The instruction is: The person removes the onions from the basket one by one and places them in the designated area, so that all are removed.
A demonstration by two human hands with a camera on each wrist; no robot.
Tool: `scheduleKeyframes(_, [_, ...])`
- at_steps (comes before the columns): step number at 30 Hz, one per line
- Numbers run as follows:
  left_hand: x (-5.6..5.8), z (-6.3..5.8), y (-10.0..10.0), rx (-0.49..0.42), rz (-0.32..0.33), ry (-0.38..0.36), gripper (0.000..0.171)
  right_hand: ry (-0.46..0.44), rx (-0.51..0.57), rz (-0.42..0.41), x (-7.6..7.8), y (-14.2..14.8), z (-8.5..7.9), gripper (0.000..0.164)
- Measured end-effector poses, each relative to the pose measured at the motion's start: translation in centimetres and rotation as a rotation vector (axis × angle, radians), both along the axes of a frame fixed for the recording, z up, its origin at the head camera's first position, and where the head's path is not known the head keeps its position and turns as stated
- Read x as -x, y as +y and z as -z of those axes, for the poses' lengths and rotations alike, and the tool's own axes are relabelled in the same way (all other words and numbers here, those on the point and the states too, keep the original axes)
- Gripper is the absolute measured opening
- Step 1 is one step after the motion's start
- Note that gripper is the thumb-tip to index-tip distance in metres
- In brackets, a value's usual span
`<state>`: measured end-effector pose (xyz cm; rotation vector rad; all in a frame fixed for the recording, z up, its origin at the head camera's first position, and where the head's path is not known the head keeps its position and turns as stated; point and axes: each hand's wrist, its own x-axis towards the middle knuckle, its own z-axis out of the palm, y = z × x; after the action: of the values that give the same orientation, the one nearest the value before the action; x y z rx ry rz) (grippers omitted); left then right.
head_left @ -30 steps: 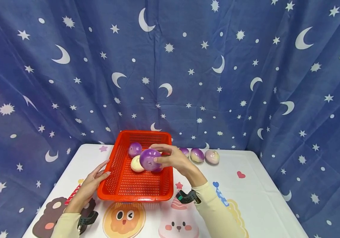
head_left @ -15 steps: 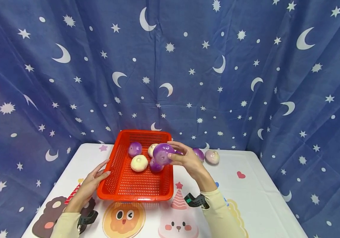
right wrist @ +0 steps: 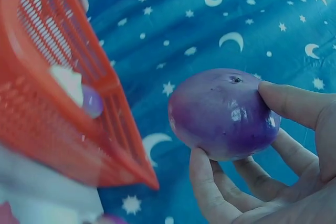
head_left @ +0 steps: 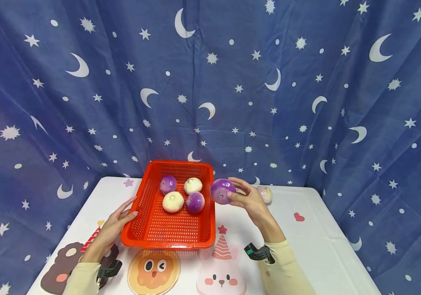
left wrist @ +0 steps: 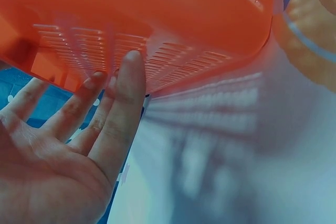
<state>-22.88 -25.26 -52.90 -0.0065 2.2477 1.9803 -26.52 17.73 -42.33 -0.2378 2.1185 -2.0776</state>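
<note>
My right hand [head_left: 254, 205] grips a glossy purple turnip [head_left: 222, 191] between thumb and fingers, just right of the red basket [head_left: 168, 246]. In the right wrist view the turnip [right wrist: 223, 114] has a small dark nub on top, with the thumb on one side and fingers below. Inside the basket sit several turnips: two show purple, one of them a purple turnip [head_left: 195, 203], and two show cream, such as the cream turnip [head_left: 173, 202]. My left hand [head_left: 112, 229] touches the basket's left side with extended fingers; the left wrist view shows fingertips against the slotted wall [left wrist: 173, 59].
A pale turnip [head_left: 266, 194] lies on the table behind my right hand, which hides the spot beside it. The white tablecloth [head_left: 321, 237] carries cartoon prints. A blue curtain [head_left: 232, 82] with moons and stars hangs at the back.
My right hand has carried the purple turnip rightward, from above the basket to past its right rim, uncovering the turnips inside. The left hand and basket stay in place.
</note>
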Motion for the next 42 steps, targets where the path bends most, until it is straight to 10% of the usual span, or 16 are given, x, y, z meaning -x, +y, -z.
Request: scheduleKeyframes(42, [0.1, 0.0, 0.1, 0.015, -0.013, -0.012, 0.068, -0.111, -0.205, 0.332, -1.0, 13.5, 5.4, 0.063])
